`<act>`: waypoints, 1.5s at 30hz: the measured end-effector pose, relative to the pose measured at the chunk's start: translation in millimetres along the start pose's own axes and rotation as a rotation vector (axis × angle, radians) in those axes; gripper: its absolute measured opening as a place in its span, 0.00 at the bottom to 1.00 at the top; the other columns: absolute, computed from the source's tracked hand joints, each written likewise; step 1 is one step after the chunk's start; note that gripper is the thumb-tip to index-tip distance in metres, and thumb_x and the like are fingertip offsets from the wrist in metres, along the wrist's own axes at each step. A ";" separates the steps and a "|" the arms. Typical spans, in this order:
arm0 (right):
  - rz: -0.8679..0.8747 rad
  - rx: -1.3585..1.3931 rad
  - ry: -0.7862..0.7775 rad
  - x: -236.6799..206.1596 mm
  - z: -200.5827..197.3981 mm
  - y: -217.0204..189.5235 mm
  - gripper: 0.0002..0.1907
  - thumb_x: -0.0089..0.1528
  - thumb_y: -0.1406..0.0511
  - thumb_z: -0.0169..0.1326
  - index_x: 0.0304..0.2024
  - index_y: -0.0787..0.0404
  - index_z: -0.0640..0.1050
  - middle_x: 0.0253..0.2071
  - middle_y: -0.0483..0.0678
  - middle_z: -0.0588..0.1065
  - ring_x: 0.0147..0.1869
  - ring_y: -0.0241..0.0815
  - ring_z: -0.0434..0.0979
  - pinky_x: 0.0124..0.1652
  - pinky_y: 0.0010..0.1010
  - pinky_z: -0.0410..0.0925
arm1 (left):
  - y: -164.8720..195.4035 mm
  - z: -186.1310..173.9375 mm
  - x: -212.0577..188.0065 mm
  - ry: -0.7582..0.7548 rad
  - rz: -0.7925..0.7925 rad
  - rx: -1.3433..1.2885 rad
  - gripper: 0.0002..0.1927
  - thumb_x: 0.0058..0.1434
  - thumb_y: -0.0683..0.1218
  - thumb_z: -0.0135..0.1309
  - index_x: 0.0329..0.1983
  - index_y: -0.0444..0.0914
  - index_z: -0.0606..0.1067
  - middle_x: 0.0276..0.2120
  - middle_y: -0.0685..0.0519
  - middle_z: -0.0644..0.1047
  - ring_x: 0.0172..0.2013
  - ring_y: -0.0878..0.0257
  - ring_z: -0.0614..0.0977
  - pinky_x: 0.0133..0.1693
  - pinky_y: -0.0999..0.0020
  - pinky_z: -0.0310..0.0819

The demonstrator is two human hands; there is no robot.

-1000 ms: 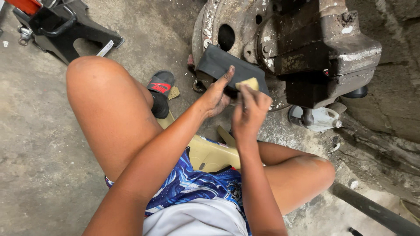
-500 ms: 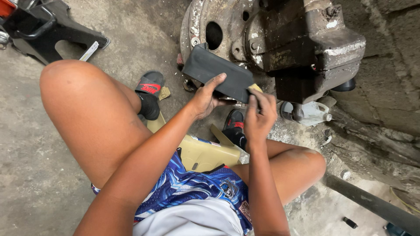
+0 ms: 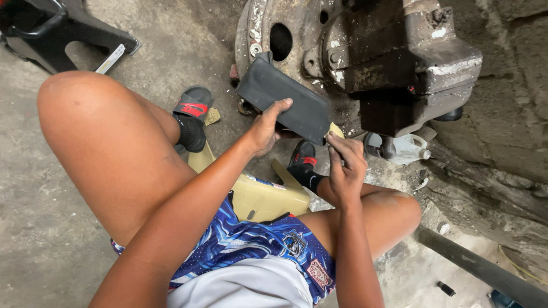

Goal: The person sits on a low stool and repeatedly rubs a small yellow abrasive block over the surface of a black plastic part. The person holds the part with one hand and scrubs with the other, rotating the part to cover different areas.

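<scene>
Left hand (image 3: 267, 126) and right hand (image 3: 345, 165) both curled shut, forearms stretched forward

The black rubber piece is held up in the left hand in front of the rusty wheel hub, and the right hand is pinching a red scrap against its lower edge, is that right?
Not quite: the head view shows the scrap is yellow, not red. The rest holds: the left hand holds up the black rubber piece before the rusty wheel hub, and the right hand pinches the scrap at its lower edge.
</scene>
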State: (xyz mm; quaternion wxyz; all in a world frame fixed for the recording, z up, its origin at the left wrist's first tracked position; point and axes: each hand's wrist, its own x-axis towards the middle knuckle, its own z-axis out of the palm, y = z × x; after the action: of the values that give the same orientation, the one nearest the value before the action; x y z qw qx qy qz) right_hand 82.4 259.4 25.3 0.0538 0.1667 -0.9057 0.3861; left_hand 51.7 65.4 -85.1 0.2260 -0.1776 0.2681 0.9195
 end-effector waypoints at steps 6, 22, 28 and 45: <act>-0.060 0.018 0.070 7.6 11.9 22.5 0.09 0.65 0.76 0.57 0.47 0.64 0.82 0.50 0.54 0.81 0.53 0.48 0.78 0.59 0.37 0.67 | 12.2 1.6 1.7 -0.029 0.044 0.009 0.33 0.63 0.62 0.47 0.63 0.35 0.67 0.56 0.45 0.75 0.57 0.54 0.79 0.56 0.45 0.79; -0.054 -0.032 0.114 36.6 17.9 -5.1 0.11 0.67 0.75 0.57 0.51 0.63 0.81 0.53 0.53 0.80 0.56 0.49 0.77 0.59 0.36 0.69 | 20.1 6.2 15.1 0.043 0.054 -0.016 0.33 0.62 0.62 0.45 0.62 0.35 0.66 0.57 0.43 0.74 0.58 0.52 0.77 0.55 0.45 0.80; -0.081 -0.205 0.145 42.1 46.6 -33.6 0.16 0.64 0.76 0.58 0.54 0.62 0.81 0.57 0.51 0.79 0.53 0.51 0.72 0.57 0.36 0.67 | 28.4 2.1 12.0 0.018 0.071 -0.041 0.33 0.63 0.63 0.45 0.61 0.36 0.68 0.56 0.45 0.76 0.56 0.54 0.79 0.54 0.47 0.79; -0.112 -0.076 0.114 2.1 32.1 -2.8 0.19 0.61 0.79 0.56 0.52 0.61 0.81 0.58 0.50 0.79 0.56 0.50 0.76 0.59 0.37 0.67 | 25.0 18.4 23.9 0.197 -0.042 0.053 0.21 0.60 0.53 0.55 0.50 0.35 0.75 0.45 0.48 0.80 0.43 0.57 0.85 0.43 0.53 0.82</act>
State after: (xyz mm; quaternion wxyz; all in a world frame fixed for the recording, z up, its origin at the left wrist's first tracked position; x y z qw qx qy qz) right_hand 82.4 234.1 5.4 0.1333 0.1925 -0.9044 0.3566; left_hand 15.2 64.7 -70.9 0.2226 -0.2669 0.3093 0.8852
